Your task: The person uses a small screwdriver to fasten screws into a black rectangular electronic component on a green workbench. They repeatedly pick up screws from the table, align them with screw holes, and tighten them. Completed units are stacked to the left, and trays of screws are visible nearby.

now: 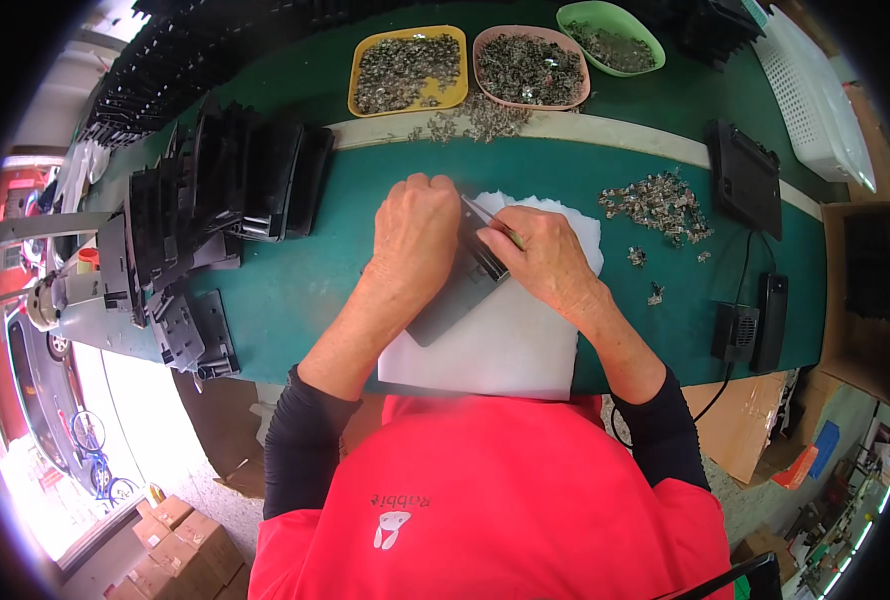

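On a white sheet (pixel 505 340) lies a dark grey plastic panel (pixel 445 312) with slots at its upper part, tilted across the sheet. My left hand (pixel 415 232) is closed around its upper left side, fingers curled over the far edge. From the other side my right hand (pixel 548 258) pinches a thin pointed metal tool, apparently tweezers (pixel 487 214), with the tip at the panel's upper end. Any small piece at the tip is too small to make out. To the right of the sheet is a loose pile of small metal clips (pixel 662 207).
Stacked black plastic panels (pixel 265 185) crowd the left. At the back stand a yellow tray (pixel 352 88), a pink tray (pixel 479 62) and a green bowl (pixel 571 14) of small metal parts. A black device (pixel 745 180), a cabled adapter (pixel 736 332) and a white basket (pixel 815 110) are right.
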The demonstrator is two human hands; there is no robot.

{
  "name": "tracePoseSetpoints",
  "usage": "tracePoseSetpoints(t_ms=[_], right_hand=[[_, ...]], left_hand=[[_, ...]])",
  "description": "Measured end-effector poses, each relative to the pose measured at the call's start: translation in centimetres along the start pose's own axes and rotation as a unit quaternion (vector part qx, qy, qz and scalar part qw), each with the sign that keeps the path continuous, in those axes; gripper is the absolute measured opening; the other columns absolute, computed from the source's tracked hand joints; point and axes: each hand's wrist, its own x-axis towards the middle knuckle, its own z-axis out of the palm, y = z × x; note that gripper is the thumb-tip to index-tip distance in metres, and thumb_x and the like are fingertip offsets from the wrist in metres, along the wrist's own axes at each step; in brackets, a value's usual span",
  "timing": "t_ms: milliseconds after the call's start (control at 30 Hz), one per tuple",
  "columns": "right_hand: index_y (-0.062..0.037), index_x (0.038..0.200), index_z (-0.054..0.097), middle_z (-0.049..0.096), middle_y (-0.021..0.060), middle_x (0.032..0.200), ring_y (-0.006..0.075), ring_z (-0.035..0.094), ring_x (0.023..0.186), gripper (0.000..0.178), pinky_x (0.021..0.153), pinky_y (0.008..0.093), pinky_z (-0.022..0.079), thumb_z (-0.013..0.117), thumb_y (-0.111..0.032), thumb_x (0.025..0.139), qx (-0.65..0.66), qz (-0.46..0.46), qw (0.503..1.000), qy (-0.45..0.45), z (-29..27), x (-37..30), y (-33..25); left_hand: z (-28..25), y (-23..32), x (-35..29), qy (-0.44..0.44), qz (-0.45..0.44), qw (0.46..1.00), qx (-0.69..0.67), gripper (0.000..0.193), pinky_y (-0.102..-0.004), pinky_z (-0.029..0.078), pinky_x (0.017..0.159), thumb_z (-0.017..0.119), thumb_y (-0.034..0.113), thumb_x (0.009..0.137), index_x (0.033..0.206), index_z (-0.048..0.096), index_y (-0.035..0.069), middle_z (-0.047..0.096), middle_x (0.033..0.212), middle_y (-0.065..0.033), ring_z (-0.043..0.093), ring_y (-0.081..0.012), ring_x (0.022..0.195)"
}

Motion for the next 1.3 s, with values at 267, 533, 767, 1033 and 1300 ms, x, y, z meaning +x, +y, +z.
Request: tracePoseSetpoints(t_ms=[267, 533, 767, 1033, 1300], right_hand=[[-0.0012, 0.080, 0.060, 0.063, 0.0191, 0.080, 0.0421, 0.061, 0.078, 0.024, 0.069, 0.0492, 0.048, 0.061, -0.023, 0.090, 0.017, 0.005, 0.999, -0.030, -0.2, 0.0, -0.2], [0.0013, 0.084, 0.061, 0.062, 0.0189, 0.081, 0.0409, 0.061, 0.075, 0.021, 0.068, 0.0466, 0.049, 0.061, -0.018, 0.090, 0.032, -0.019, 0.999, -0.037, -1.9, -1.4, -0.9], [-0.0051, 0.109, 0.065, 0.059, 0.0112, 0.087, 0.0325, 0.063, 0.069, 0.022, 0.060, 0.0407, 0.052, 0.060, -0.008, 0.088, -0.152, -0.063, 0.986, -0.006, -1.8, -3.8, -3.9], [-0.0113, 0.120, 0.062, 0.057, 0.0088, 0.086, 0.0282, 0.063, 0.059, 0.039, 0.054, 0.0367, 0.054, 0.061, -0.007, 0.082, -0.231, -0.111, 0.965, -0.047, -0.4, -4.1, -4.6], [-0.0095, 0.121, 0.062, 0.057, 0.0102, 0.091, 0.0268, 0.065, 0.062, 0.039, 0.056, 0.0369, 0.054, 0.058, -0.009, 0.083, -0.263, -0.113, 0.956, -0.067, 0.7, -3.8, -5.2]], left_hand=[[-1.7, -4.1, 1.8, -0.121, -0.089, 0.958, -0.245, 0.015, -0.0359, 0.051, 0.067, 0.069, 0.010, 0.080, 0.086, 0.066, -0.004, 0.067, 0.076, -0.0151, 0.065, -0.0251, 0.071], [-3.1, -1.9, -0.8, -0.080, -0.069, 0.968, -0.226, 0.023, -0.0378, 0.049, 0.067, 0.066, 0.018, 0.085, 0.089, 0.062, -0.005, 0.063, 0.074, -0.0169, 0.063, -0.0268, 0.071], [-0.9, -2.3, -4.2, -0.115, -0.173, 0.926, -0.314, 0.020, -0.0334, 0.051, 0.066, 0.065, 0.015, 0.087, 0.090, 0.064, -0.005, 0.068, 0.079, -0.0130, 0.064, -0.0180, 0.070], [-0.3, -2.7, -5.5, -0.074, -0.177, 0.904, -0.383, 0.019, -0.0293, 0.053, 0.067, 0.064, 0.009, 0.087, 0.099, 0.067, -0.006, 0.071, 0.082, -0.0094, 0.065, -0.0128, 0.072], [0.4, -2.3, -5.9, -0.047, -0.198, 0.897, -0.393, 0.018, -0.0283, 0.052, 0.064, 0.062, 0.007, 0.086, 0.099, 0.067, -0.005, 0.070, 0.080, -0.0082, 0.063, -0.0116, 0.070]])
